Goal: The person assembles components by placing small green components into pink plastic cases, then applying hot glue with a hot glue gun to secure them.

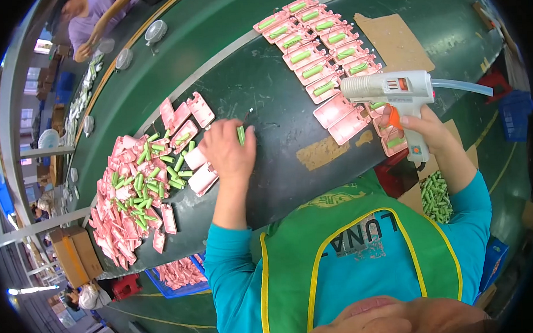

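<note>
My right hand [428, 131] grips a white glue gun [415, 88] with an orange trigger; a translucent glue stick [462, 86] sticks out of its back end. The gun's front points left, over the near end of the rows of pink plastic shells [313, 70], most holding a green cylindrical battery with thin wires. Two bare pink shells [349, 125] lie just below the nozzle. My left hand [231, 149] is closed around a green battery [241, 135], beside pink shells [203, 179] at the edge of a heap. That heap mixes green batteries [141, 196] with pink shells [111, 224].
Brown cardboard [395, 42] lies beyond the rows, and a torn brown patch [322, 153] lies on the dark green table [267, 184]. Below the near edge are a blue crate [165, 288] of pink pieces and a box of batteries [435, 198]. Another person [93, 22] sits across the belt.
</note>
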A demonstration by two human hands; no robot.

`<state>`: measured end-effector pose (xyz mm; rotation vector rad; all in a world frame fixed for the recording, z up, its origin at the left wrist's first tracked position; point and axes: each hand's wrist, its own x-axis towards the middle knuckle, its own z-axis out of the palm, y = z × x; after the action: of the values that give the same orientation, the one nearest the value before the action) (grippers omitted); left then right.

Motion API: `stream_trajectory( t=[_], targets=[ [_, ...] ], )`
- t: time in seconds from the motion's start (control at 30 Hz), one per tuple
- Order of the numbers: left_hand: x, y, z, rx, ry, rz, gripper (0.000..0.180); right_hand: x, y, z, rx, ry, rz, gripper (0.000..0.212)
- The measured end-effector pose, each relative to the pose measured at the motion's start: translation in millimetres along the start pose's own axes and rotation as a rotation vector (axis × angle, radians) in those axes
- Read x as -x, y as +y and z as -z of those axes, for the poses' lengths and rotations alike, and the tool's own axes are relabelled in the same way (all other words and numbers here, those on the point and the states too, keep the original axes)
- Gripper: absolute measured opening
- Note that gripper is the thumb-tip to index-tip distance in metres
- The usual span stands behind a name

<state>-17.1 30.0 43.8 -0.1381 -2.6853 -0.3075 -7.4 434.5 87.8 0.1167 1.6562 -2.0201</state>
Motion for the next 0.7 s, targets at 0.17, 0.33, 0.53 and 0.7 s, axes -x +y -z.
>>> stream_trajectory(
  t=[0.17, 0.33, 0.53, 0.7],
  targets=[
    [25, -20, 0, -0.067, -0.276, 0.098, 0.025, 8, -4, -25, 0.062, -0.021, -0.033, 0.05],
    [19, -1, -7, 0.001, -0.198, -0.083, 0.02, 11, 1, -33, 0.091, -0.025, -0.036, 0.044],
    [19, 18, -13, 0.199, -0.241, -0.081, 0.023, 11, -3, -35, 0.24, -0.037, -0.096, 0.04],
    [16, 25, -21, 0.203, -0.26, -0.17, 0.023, 13, -6, -36, 0.354, -0.031, -0.126, 0.036]
  ],
)
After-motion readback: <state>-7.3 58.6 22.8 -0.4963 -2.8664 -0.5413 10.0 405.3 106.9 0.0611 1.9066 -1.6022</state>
